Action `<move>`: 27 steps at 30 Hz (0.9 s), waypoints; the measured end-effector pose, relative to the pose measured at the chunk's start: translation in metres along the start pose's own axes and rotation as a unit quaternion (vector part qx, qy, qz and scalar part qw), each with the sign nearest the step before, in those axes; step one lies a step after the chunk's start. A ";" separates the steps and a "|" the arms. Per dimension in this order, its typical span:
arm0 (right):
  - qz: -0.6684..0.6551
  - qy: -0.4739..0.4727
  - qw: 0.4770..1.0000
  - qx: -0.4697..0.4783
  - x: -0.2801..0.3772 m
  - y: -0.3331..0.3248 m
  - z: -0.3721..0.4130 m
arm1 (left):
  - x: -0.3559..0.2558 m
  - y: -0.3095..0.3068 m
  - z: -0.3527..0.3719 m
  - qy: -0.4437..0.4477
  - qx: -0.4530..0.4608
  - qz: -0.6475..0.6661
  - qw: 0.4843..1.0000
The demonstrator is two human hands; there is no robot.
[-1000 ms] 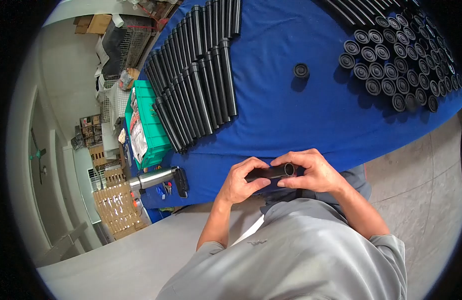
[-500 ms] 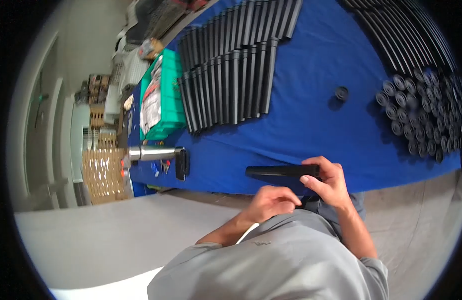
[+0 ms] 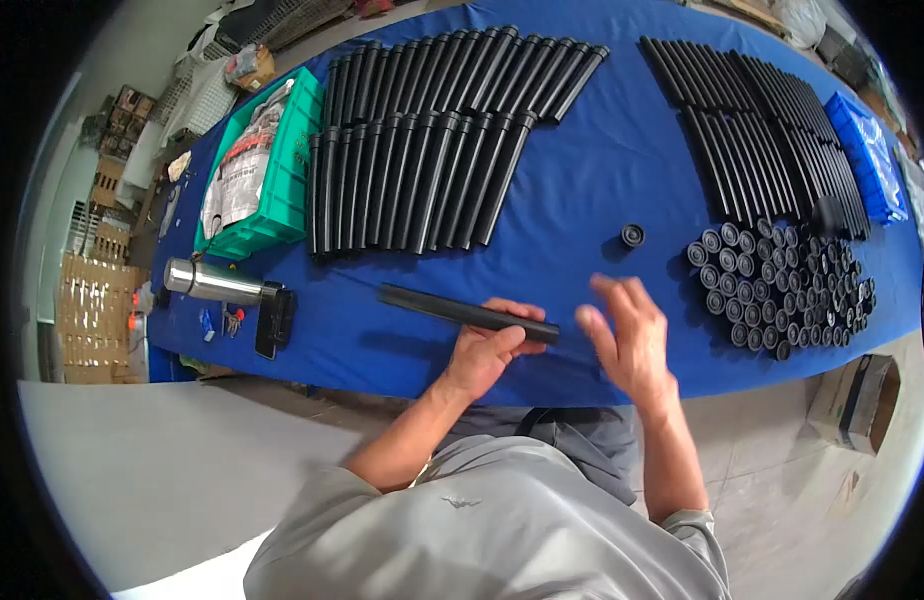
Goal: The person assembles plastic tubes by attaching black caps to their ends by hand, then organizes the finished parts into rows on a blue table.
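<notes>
A black tube (image 3: 427,302) lies across my left hand (image 3: 485,353), whose fingers and thumb are wrapped round it near its right end. The tube is held above the front part of the blue-covered table. To its right, my right hand (image 3: 632,342) hangs apart from it with thumb and fingers spread, holding nothing; its fingertips are slightly blurred. Beyond that hand a single round black cap (image 3: 632,235) rests on the cloth.
Two rows of black capped tubes (image 3: 382,180) lie at the back left, beside a green crate (image 3: 292,190). A steel flask (image 3: 217,281) and a phone-like black object (image 3: 275,320) lie at left. Round caps (image 3: 772,285), thinner rods (image 3: 742,165) and a blue bin (image 3: 867,160) stand right.
The tube has passed from my right hand to my left. My right hand has let go and opened. The camera view has shifted, showing more of the table's right side.
</notes>
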State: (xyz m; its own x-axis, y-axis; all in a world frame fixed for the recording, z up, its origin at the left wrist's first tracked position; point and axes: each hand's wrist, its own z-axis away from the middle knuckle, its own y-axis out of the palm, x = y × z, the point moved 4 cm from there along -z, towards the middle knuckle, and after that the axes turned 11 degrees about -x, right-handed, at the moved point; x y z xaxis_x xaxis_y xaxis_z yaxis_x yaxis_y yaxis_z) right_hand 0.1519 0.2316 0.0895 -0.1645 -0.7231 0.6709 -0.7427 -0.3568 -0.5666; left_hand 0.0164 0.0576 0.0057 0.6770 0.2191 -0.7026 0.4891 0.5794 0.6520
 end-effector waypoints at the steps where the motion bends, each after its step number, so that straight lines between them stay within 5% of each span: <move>1: 0.091 -0.039 0.994 -0.043 0.002 -0.002 -0.016 | -0.002 -0.002 -0.007 0.010 0.005 -0.004 1.000; 5: 0.318 -0.021 0.946 0.063 -0.030 0.012 -0.050 | -0.002 -0.010 -0.021 0.033 0.031 -0.008 0.999; 11: 0.320 -0.013 0.938 0.134 -0.081 0.032 -0.050 | 0.001 -0.014 -0.018 0.043 0.007 0.027 0.999; 12: 0.256 -0.046 0.962 0.085 -0.075 0.028 -0.048 | 0.000 -0.014 -0.019 0.041 0.008 0.048 0.998; 15: -0.077 0.149 0.980 0.104 -0.037 0.022 -0.034 | 0.001 -0.021 -0.017 0.027 -0.004 0.098 0.995; 17: -0.317 0.313 0.886 0.130 -0.039 0.041 0.003 | 0.001 -0.023 -0.023 0.024 -0.006 0.109 0.994; 19: -0.429 0.357 0.822 0.116 -0.024 0.059 0.028 | 0.000 -0.017 -0.023 0.030 0.000 0.097 0.995; 27: -0.424 0.329 0.837 0.108 -0.029 0.071 0.054 | 0.000 -0.016 -0.020 0.012 0.002 0.039 0.999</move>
State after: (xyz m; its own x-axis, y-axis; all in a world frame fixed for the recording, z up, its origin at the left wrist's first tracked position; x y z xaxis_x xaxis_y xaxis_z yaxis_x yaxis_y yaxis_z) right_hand 0.1389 0.1946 0.0037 -0.0131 0.3009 0.9536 -0.6502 -0.7271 0.2205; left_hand -0.0026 0.0638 -0.0104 0.6992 0.2827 -0.6567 0.4373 0.5575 0.7056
